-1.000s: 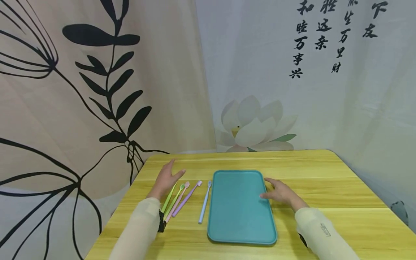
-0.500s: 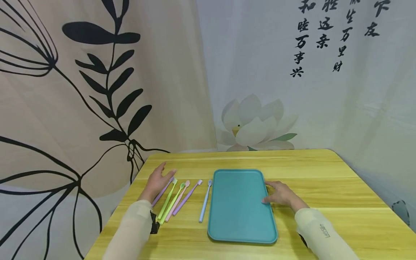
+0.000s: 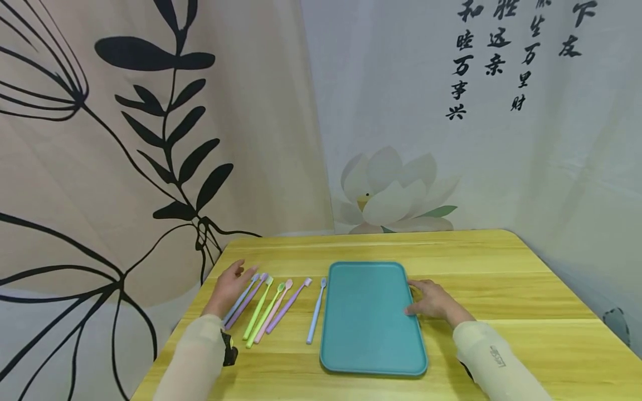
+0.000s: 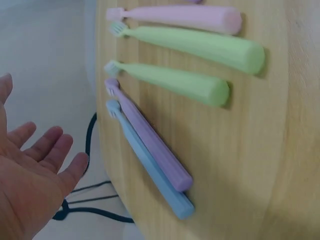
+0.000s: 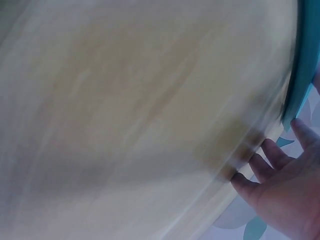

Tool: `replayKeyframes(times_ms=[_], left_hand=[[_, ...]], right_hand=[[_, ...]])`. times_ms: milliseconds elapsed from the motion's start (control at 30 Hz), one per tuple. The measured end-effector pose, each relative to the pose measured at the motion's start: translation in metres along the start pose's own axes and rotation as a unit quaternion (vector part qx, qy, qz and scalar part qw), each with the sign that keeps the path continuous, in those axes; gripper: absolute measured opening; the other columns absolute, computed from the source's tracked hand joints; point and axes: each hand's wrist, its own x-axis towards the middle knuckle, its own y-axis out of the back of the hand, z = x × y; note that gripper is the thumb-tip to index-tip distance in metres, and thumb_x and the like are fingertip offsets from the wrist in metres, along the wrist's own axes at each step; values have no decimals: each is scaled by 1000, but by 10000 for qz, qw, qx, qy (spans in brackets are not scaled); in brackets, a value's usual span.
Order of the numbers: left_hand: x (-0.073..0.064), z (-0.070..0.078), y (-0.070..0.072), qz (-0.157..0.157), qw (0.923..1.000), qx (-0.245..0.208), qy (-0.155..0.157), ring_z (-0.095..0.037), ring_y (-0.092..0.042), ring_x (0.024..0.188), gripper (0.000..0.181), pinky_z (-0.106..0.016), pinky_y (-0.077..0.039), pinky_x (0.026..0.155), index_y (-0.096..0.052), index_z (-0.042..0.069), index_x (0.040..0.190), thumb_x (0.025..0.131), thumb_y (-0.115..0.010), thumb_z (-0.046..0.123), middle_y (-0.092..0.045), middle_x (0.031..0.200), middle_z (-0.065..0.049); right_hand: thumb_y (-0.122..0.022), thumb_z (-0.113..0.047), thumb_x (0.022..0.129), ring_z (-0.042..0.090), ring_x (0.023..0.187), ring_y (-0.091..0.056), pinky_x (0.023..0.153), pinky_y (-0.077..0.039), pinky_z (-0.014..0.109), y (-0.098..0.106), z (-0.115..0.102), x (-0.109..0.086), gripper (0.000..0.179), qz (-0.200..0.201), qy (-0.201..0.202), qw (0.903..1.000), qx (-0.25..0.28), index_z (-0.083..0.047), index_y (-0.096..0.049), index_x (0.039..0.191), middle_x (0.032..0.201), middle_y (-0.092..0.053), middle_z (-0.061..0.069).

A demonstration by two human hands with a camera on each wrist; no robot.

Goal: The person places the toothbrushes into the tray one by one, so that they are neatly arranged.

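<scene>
On the left of the table, my left hand hovers with spread fingers beside the leftmost toothbrushes, holding nothing. In the left wrist view, the blue toothbrush and a purple toothbrush lie side by side, almost parallel. Beyond them come two green toothbrushes and a pink toothbrush. The head view shows another purple toothbrush and a separate light-blue toothbrush near the teal tray. My right hand rests at the tray's right edge, thumb over the rim, other fingers loosely spread outside.
The wooden table extends right of the tray. Behind its back edge hangs a printed cloth with dark leaves, a lotus and written characters. A black strap sits at the left wrist.
My left hand has moved left and nearer, uncovering the purple and then the blue toothbrush at the row's left end. The right hand stays by the tray, its thumb shifted slightly toward the rim.
</scene>
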Motion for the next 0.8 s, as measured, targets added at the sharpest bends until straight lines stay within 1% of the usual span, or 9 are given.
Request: replayKeyframes(times_ms=[133,300,367,500,633,700,800], left_hand=[[0,-11,3,3,10000,-73,41,-45,-32,138,85,-59,-31,109,-22,2,157,99,-48,58,-31,152,-29],[-2,-24,6,70,9999,-35,119,-45,-38,134,85,-58,-34,106,-25,-1,155,99,-49,57,-38,147,-30],[-4,-30,7,98,9998,-66,155,-44,-42,130,82,-58,-37,104,-27,-3,154,100,-51,54,-41,144,-30],[-6,-44,8,23,9992,-318,259,-42,-48,123,75,-55,-42,98,-29,-6,152,102,-54,44,-43,140,-30],[-6,-58,9,-67,9978,-558,355,-41,-49,122,70,-52,-44,97,-31,-6,151,102,-55,37,-41,143,-29],[-4,-63,9,-78,9973,-609,391,-40,-50,121,67,-52,-44,97,-32,-6,151,102,-55,35,-40,144,-28],[-1,-67,9,-40,9961,-714,512,-38,-51,118,62,-50,-45,95,-37,-5,149,102,-57,31,-44,139,-26]], right_hand=[[-84,-32,80,59,133,-29,100,-35,67,0,-2,-1,87,-42,4,10000,-11,-1,-42,149,146,-32,38],[-84,-33,80,58,133,-28,100,-35,67,0,-2,0,87,-81,-24,10000,-26,-2,-41,150,147,-31,38],[-83,-33,80,58,133,-29,100,-35,67,0,-1,0,87,-91,-20,9999,-81,-3,-41,150,147,-31,37],[-83,-34,81,58,133,-29,99,-35,67,1,-2,-1,87,-117,-23,9998,-162,-3,-40,151,148,-31,37],[-83,-34,81,58,134,-29,100,-35,67,1,-3,-1,88,-142,-44,9998,-153,-3,-40,151,148,-30,37],[-83,-34,81,57,134,-29,100,-35,67,1,-3,-1,88,-153,-55,9998,-147,-3,-39,151,148,-30,37],[-82,-35,81,57,134,-29,99,-35,67,1,-3,0,88,-159,-60,9997,-158,-4,-39,151,148,-30,36]])
